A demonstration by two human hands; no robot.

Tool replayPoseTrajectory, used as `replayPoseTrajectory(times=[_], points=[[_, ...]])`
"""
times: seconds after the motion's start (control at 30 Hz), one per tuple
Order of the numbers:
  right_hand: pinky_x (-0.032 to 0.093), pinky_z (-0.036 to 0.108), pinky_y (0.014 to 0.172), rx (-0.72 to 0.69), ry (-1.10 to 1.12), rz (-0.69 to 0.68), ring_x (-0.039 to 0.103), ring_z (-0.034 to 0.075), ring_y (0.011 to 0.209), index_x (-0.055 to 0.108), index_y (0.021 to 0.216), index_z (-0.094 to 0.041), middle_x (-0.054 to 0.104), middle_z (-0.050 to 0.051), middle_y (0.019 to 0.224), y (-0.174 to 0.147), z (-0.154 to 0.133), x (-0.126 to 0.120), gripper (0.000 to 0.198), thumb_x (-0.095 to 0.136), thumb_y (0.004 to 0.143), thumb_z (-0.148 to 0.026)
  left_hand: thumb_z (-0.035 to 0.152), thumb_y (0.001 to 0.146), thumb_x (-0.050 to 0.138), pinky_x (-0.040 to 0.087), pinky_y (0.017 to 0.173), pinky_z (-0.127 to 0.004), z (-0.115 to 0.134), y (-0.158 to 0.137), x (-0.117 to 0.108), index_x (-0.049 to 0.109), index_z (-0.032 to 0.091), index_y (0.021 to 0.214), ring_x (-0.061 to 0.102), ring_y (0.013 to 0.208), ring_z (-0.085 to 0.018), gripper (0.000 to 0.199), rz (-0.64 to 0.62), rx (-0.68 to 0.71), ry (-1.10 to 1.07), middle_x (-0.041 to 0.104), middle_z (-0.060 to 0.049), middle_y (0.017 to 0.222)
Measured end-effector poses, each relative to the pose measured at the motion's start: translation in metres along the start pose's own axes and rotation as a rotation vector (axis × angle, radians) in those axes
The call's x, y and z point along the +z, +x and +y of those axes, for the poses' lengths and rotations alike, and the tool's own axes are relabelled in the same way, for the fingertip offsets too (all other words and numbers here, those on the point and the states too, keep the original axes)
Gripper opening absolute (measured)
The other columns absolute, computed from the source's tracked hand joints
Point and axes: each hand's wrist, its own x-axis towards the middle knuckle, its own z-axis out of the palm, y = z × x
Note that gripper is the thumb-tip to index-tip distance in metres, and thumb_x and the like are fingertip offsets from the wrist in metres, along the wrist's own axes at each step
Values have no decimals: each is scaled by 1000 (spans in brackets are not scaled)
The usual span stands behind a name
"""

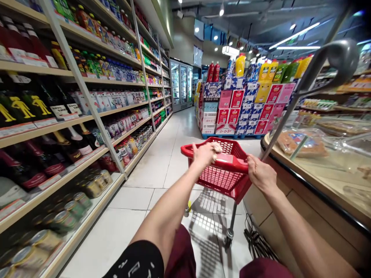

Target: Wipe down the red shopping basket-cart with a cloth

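Observation:
A small red plastic shopping cart [223,181] with a perforated basket stands in front of me on metal legs and casters. My right hand [262,173] is closed around the right end of its red handle [232,164]. At the left part of the handle, my left hand [203,154] is closed over the bar with its thumb raised. Something small and pale shows at the left fingertips; blur hides what it is. Through the mesh the basket's inside is only partly visible.
Shelves [116,104] of bottles and cans line the left side. Stacked drink cartons [228,110] stand ahead on a blue pallet. A display counter [307,189] with packaged food borders the right, with cables [259,241] on the floor beside it. Glass-door fridges [182,83] stand at the back.

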Motion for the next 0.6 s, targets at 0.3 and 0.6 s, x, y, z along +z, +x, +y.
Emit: replayPoseTrajectory(times=[0.3,0.6], points=[[42,34,72,-129,17,109,61,22,79,60,107,-17,67,10,95,-1,5,8,44,26,87,-37,28,83,37,5,105,-50,-5,-3,5,53,23,95,59,91,-20,20,5,-21,29,67,-4,90],[44,35,81,-67,223,187,57,23,99,55,114,-17,60,9,113,3,7,12,45,25,87,-38,24,80,42,1,108,-44,7,-11,13,53,26,91,55,99,-14,15,1,178,22,64,3,102]])
